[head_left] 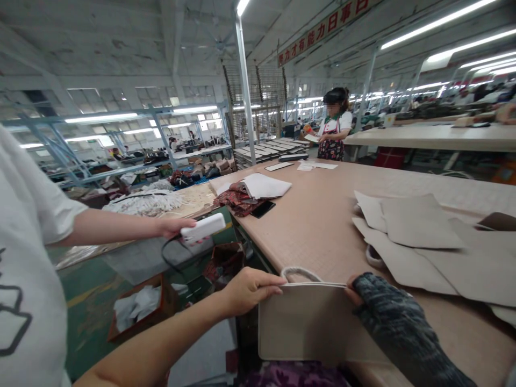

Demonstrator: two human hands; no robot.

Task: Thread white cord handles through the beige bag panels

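Observation:
A flat beige handbag (306, 322) with a loop of pale rope handle (300, 272) is held upright at the near edge of the table. My left hand (252, 287) pinches its upper left corner between thumb and fingers. At the upper right corner, my right hand (360, 290) is closed on the rim. A dark grey knitted covering wraps that wrist and most of the hand, so only the fingertips show. Farther right on the table lie several beige bag pieces (423, 223), stacked loosely, one with a rope handle (374, 257) poking out beneath.
The tan table (306, 226) bears a phone (263, 209), patterned cloth (237, 200) and a white sheet (266, 185). At left, another person's hand (177, 227) holds a white device (203, 227) with a strap. A co-worker (334, 126) stands beyond the table. Boxes (139, 306) sit low left.

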